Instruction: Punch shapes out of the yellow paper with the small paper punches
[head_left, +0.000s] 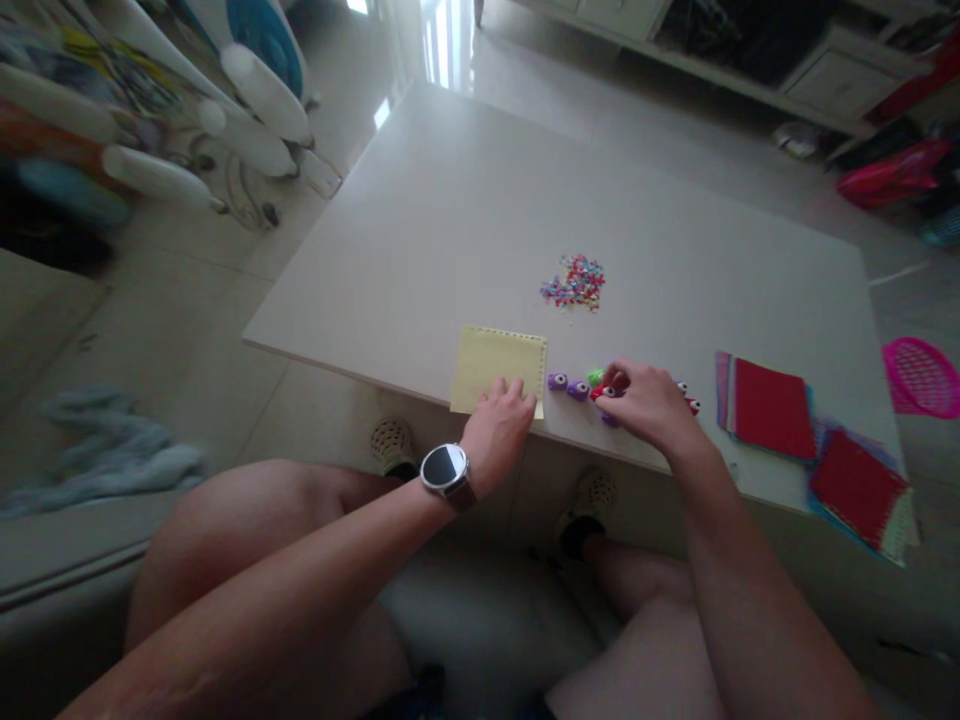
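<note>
My left hand (499,425), a watch on its wrist, rests with fingers curled on the near edge of a yellow paper sheet (495,362) lying at the front edge of the white table (450,220). To its right, my right hand (649,402) closes its fingertips on a small red craft punch (602,392) in a row of little punches: two purple ones (567,385), a green one (595,376), and red ones (688,398) partly hidden behind the hand. A heap of colourful paper bits (575,282) lies further back.
Two stacks of coloured paper with red on top (769,405) (855,485) lie at the table's right front. A pink mesh basket (921,375) sits on the floor to the right. White rolls and clutter (255,110) stand at the far left. My knees are below the table.
</note>
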